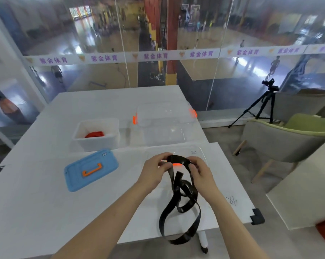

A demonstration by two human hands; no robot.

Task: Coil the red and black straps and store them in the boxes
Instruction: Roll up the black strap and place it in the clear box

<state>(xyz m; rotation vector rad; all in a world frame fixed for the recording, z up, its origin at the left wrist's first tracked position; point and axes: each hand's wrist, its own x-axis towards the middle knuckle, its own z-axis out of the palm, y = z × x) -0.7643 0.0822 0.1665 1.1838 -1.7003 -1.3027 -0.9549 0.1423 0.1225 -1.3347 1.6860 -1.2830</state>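
A black strap hangs in loose loops from both my hands above the white table's near right part. My left hand pinches the strap's top end, and my right hand grips the same stretch a little to the right, so a short arc of strap spans between them. The lowest loop dangles past the table's front edge. A coiled red strap lies inside the white box at the middle left. A clear box stands to the right of the white one.
A blue lid with an orange handle lies flat left of my hands. A clear lid lies under my hands. Another clear container with orange clips sits farther back. A chair and a tripod stand to the right.
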